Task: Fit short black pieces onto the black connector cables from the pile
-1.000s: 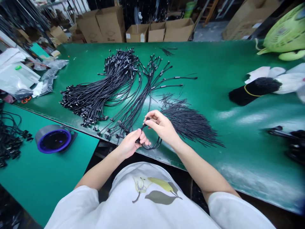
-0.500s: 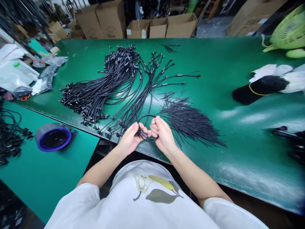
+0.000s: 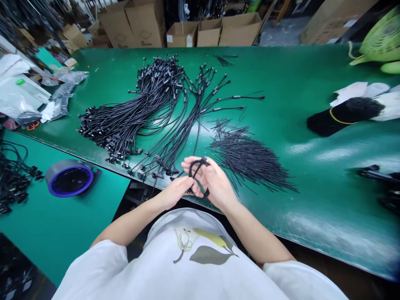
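At the near edge of the green table point(image 3: 296, 87), a looped black cable point(image 3: 191, 170) is held between two bare hands, above the table's rim and close to the shirt front. Left hand point(image 3: 175, 192): thumb brought down against the fingers, pinching the loop's left side; what lies under the thumb is mostly hidden. Right hand point(image 3: 217, 181): fingers part-open and curved behind the loop, thumb drawn in by a dark piece at its top, so the coil seems cradled more than clenched. Main risk, as judged: the coil springing open, since the cable looks springy and no fastening is visible around it; an early slackening of the left pinch would probably be the cause. Second: uneven turns, if the right fingers spread further. Third: snagging. One strand from the smaller cable row point(image 3: 186, 129) runs down close to the right fingertips, and the row's connectors point(image 3: 158, 158) lie just beside the left hand; a sideways sweep could drag them. The pile of thin black strips point(image 3: 256, 160) sits near the right wrist, where a brush of the forearm might scatter it. Cable ends within the grip: cannot tell.
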Tool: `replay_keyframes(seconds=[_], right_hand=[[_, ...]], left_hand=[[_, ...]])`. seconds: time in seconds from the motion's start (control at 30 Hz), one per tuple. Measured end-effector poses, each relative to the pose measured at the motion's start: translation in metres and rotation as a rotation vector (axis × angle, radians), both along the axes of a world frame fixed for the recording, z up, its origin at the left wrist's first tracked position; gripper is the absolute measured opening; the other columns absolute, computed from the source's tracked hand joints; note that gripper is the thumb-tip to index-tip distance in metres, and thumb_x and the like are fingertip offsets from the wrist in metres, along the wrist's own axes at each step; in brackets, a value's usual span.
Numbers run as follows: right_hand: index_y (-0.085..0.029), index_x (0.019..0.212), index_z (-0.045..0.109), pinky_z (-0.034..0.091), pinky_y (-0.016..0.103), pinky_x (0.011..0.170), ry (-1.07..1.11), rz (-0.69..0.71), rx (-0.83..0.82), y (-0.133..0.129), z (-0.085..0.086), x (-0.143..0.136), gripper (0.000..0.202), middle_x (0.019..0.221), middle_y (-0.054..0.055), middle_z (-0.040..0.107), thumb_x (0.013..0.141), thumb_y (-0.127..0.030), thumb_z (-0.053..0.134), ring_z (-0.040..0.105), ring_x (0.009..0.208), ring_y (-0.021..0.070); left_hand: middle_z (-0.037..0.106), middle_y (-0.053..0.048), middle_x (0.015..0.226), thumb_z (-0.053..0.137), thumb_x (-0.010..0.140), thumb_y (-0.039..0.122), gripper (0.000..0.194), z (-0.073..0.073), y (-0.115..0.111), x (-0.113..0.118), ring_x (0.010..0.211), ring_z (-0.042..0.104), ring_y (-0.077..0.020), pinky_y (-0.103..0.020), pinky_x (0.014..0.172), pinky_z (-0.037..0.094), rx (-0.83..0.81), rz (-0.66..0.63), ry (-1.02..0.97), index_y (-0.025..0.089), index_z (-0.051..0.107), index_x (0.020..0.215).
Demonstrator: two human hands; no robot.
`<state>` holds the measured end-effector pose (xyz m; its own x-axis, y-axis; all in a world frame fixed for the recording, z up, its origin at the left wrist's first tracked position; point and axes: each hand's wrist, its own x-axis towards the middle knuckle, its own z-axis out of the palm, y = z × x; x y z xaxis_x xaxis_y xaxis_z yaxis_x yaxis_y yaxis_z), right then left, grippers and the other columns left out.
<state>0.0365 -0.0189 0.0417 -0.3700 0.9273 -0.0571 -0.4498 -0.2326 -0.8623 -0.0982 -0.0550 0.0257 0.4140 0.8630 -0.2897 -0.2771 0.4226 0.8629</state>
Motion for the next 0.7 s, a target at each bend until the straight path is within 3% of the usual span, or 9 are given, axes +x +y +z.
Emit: replay_keyframes(seconds=[0.13, 0.23, 0.3, 0.43, 0.57, 0.63, 0.7], right_hand=[[-0.021, 0.086, 0.054, 0.055, 0.025, 0.058, -0.124, 0.017, -0.089, -0.003, -0.001, 0.009, 0.04, 0.094, 0.005, 0.066, 0.079, -0.058, 0.067, 0.064, 0.077, 0.0156], [-0.02, 0.085, 0.051, 0.047, 0.021, 0.042, -0.129, 0.158, -0.133, 0.001, -0.006, 0.015, 0.037, 0.086, 0.001, 0.064, 0.08, -0.052, 0.068, 0.058, 0.055, 0.0098], [-0.021, 0.084, 0.048, 0.04, 0.019, 0.035, -0.111, 0.181, -0.145, 0.003, -0.008, 0.014, 0.036, 0.077, -0.002, 0.062, 0.081, -0.051, 0.067, 0.051, 0.045, 0.0075], [-0.025, 0.101, 0.048, 0.028, 0.015, 0.033, -0.089, -0.023, -0.09, 0.004, -0.008, 0.004, 0.037, 0.057, -0.009, 0.05, 0.081, -0.048, 0.069, 0.038, 0.039, 0.0058], [-0.027, 0.106, 0.05, 0.023, 0.017, 0.037, -0.034, -0.074, -0.054, 0.005, -0.005, 0.002, 0.039, 0.055, -0.01, 0.043, 0.079, -0.044, 0.071, 0.029, 0.04, 0.0048], [-0.026, 0.101, 0.051, 0.02, 0.018, 0.038, -0.033, -0.074, -0.047, 0.005, -0.004, 0.005, 0.037, 0.054, -0.01, 0.04, 0.078, -0.045, 0.073, 0.026, 0.04, 0.0047], [-0.025, 0.094, 0.053, 0.019, 0.019, 0.038, -0.091, -0.05, -0.044, 0.005, -0.005, 0.007, 0.037, 0.053, -0.01, 0.036, 0.074, -0.048, 0.075, 0.023, 0.04, 0.0047]], left_hand=[[0.061, -0.006, 0.072, 0.055, 0.083, 0.063, 0.051, -0.007, -0.002, -0.001, 0.08, 0.062, -0.0213, -0.036, 0.084, 0.046, 0.121, -0.055, 0.113, 0.015, 0.059, 0.068], [0.065, -0.009, 0.089, 0.055, 0.083, 0.063, 0.049, -0.01, 0.001, -0.006, 0.097, 0.059, -0.0236, -0.037, 0.097, 0.04, 0.225, -0.113, 0.268, 0.016, 0.068, 0.072], [0.064, -0.009, 0.097, 0.057, 0.081, 0.063, 0.049, -0.014, 0.001, -0.005, 0.105, 0.055, -0.0245, -0.037, 0.102, 0.037, 0.213, -0.136, 0.276, 0.017, 0.07, 0.072], [0.062, -0.007, 0.09, 0.061, 0.076, 0.067, 0.051, -0.023, -0.007, 0.018, 0.093, 0.059, -0.0217, -0.038, 0.091, 0.045, -0.036, -0.083, 0.038, 0.017, 0.064, 0.085], [0.062, -0.004, 0.095, 0.066, 0.081, 0.05, 0.04, -0.024, -0.012, 0.038, 0.094, 0.058, -0.0186, -0.033, 0.09, 0.046, 0.054, 0.152, 0.148, 0.02, 0.055, 0.105], [0.062, -0.004, 0.096, 0.066, 0.082, 0.043, 0.037, -0.021, -0.01, 0.038, 0.097, 0.058, -0.0197, -0.033, 0.09, 0.045, 0.117, 0.131, 0.214, 0.019, 0.055, 0.108], [0.063, -0.006, 0.095, 0.065, 0.083, 0.041, 0.034, -0.02, -0.006, 0.034, 0.098, 0.058, -0.0213, -0.033, 0.089, 0.045, 0.125, -0.004, 0.193, 0.017, 0.058, 0.106]])
